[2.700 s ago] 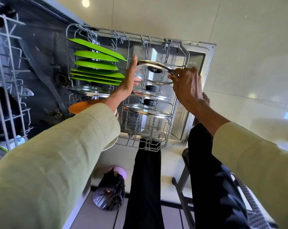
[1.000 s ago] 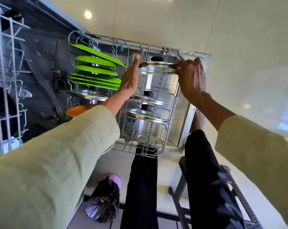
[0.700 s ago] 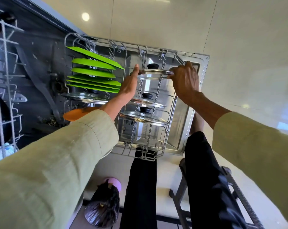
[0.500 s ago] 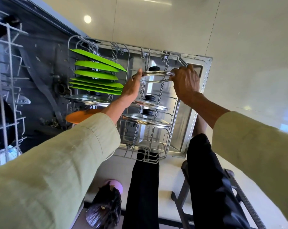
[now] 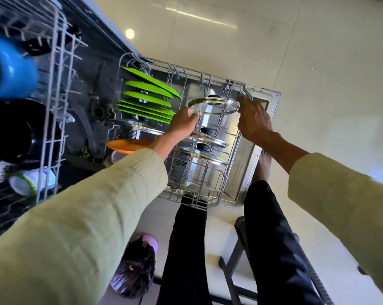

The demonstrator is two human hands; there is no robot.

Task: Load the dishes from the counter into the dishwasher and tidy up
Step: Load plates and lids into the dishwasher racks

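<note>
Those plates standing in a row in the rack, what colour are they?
Bright green. The plates show clearly in the head view, the only one here.

Green plates (image 5: pixel 146 96), orange plate (image 5: pixel 126 145), blue bowl (image 5: pixel 10 69).

The pulled-out lower rack (image 5: pixel 210 194) carries a row of green plates (image 5: pixel 146 100) on edge at its far left, an orange plate (image 5: pixel 124 146) nearer, and glass lids (image 5: pixel 208 142) slotted on the right. The upper rack (image 5: pixel 52 102) at left holds a blue bowl (image 5: pixel 10 69).
</note>
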